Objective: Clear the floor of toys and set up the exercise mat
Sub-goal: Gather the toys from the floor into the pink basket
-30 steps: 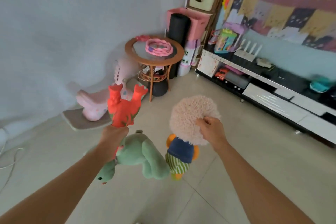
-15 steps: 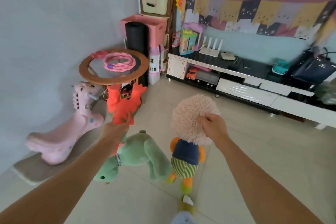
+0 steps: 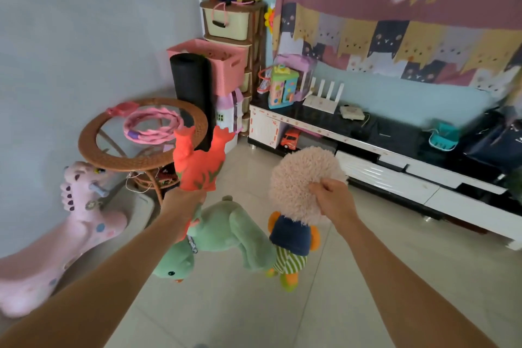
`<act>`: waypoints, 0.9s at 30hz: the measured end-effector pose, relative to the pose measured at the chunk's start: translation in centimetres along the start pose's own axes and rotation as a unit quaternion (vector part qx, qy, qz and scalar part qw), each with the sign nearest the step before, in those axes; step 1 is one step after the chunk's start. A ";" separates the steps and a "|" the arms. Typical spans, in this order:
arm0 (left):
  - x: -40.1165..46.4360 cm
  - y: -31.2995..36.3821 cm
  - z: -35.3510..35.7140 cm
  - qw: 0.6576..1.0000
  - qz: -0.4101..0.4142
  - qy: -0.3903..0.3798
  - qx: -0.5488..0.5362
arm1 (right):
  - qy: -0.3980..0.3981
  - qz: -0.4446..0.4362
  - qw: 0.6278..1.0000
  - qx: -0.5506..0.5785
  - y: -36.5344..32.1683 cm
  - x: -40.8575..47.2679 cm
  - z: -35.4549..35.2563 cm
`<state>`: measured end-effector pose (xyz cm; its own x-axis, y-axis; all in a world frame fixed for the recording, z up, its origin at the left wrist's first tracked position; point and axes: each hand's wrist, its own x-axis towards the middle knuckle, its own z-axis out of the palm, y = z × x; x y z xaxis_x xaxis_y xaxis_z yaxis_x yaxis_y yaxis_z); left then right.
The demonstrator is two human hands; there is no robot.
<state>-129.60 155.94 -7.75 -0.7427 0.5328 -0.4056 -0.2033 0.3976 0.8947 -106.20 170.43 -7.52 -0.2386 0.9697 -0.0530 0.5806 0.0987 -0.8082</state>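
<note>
Both my arms reach forward over a pale tiled floor (image 3: 353, 299). My left hand (image 3: 183, 202) is closed around two toys at once: an orange rubber dinosaur (image 3: 199, 162) sticking up feet first, and a green plush dinosaur (image 3: 226, 232) hanging below with its head down. My fingers are hidden behind the toys, so I cannot tell exactly how each one is held. My right hand (image 3: 334, 200) pinches the fluffy beige head of a plush doll (image 3: 296, 186); its body in a navy top and striped green trousers dangles beneath, clear of the floor.

Ahead, in the corner, a black rolled exercise mat (image 3: 192, 93) stands upright, its lower end hidden behind a round wicker bench (image 3: 93, 150) with a glass top. A pink coiled rope (image 3: 152, 126) lies on the glass. A pink basket (image 3: 226, 65) sits just behind the mat. On the left a pink rocking horse (image 3: 84, 223) stands on the floor, partly cut off by the edge. Along the right wall runs a low black and white TV cabinet (image 3: 395, 178), its far end blurred and hard to make out.
</note>
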 end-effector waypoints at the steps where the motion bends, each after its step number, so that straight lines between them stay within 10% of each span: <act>1: 0.6 0.6 0.6 1.000 0.003 -0.004 0.002 | 0.003 -0.001 1.000 -0.001 -0.1 0.9 -0.1; 27: 35.1 20.0 15.0 0.998 0.032 -0.055 0.026 | 0.041 0.035 0.998 0.020 -7.5 37.7 6.9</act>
<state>-150.22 193.83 -6.88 -0.6780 0.6364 -0.3679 -0.1225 0.3958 0.9101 -124.94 204.69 -7.55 -0.1339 0.9889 -0.0637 0.5622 0.0228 -0.8267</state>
